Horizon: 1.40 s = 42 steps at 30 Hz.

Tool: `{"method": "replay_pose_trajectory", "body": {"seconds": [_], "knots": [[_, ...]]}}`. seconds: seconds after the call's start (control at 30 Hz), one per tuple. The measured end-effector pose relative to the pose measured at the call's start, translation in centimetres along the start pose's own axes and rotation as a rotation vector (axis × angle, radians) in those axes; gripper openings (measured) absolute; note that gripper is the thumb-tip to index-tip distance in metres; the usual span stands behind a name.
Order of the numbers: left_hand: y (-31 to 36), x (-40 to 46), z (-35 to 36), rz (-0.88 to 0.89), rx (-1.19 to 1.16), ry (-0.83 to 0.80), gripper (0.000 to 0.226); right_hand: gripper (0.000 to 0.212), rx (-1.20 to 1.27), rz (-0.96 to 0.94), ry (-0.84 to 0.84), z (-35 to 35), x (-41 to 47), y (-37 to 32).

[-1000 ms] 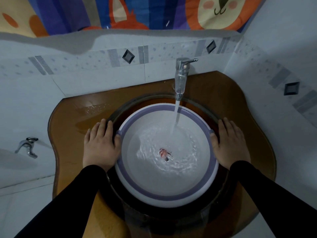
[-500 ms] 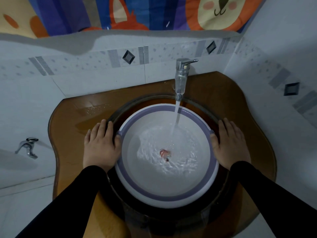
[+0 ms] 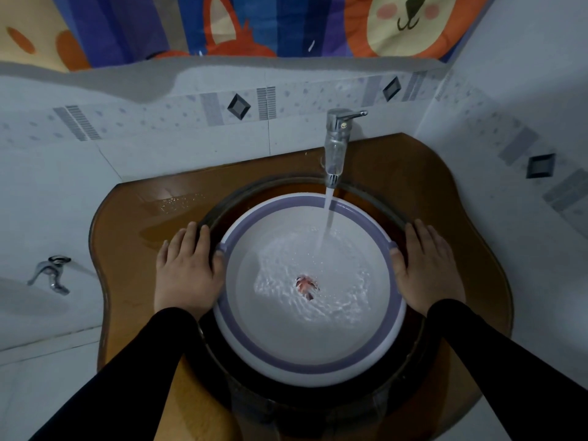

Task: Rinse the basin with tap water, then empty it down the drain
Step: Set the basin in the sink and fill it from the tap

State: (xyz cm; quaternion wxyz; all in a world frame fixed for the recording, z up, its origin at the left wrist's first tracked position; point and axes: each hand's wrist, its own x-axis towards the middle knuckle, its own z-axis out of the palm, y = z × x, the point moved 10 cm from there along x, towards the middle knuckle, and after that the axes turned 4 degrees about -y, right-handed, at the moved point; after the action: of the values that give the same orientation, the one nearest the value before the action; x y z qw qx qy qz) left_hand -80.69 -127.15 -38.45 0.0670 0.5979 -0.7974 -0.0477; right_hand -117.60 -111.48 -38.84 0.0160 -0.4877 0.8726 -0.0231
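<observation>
Basin [image 3: 305,342] sits in the round sink [image 3: 318,405] recess, centred between both hands, directly under the tap [image 3: 334,144]. It's round, so no long axis; the handle tabs lie left and right, one at each thumb. Left hand [image 3: 186,272] lies flat on the surface [image 3: 127,249] against the basin's left rim, fingers straight, thumb touching the tab; right hand [image 3: 428,265] mirrors it on the right rim. Neither grips, both are just resting and steadying. Equal reach on both sides, so I'd judge the lift or tilt to be a two-hand move. The stream [image 3: 327,218] falls inside the far rim and the water [image 3: 318,281] is shallow and rippling, covering the bottom only. A small reddish bit [image 3: 306,285] sits near the centre; can't tell if it's debris or a print. Basin looks like smooth white plastic with a purple band round the rim. Surface is glossy amber-brown, wet patch at the far left. Chrome lever tap, tiled wall behind. Likely the fill stage; emptying not yet started. Wet rim may be slippery on the tilt.
</observation>
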Motion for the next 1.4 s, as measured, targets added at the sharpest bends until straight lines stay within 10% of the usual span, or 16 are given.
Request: {"method": "replay_pose_trajectory", "body": {"seconds": [1.4], "knots": [[0.19, -0.18, -0.24, -0.003, -0.005, -0.007, 0.063, 0.067, -0.013, 0.006, 0.005, 0.06, 0.02, 0.08]]}}
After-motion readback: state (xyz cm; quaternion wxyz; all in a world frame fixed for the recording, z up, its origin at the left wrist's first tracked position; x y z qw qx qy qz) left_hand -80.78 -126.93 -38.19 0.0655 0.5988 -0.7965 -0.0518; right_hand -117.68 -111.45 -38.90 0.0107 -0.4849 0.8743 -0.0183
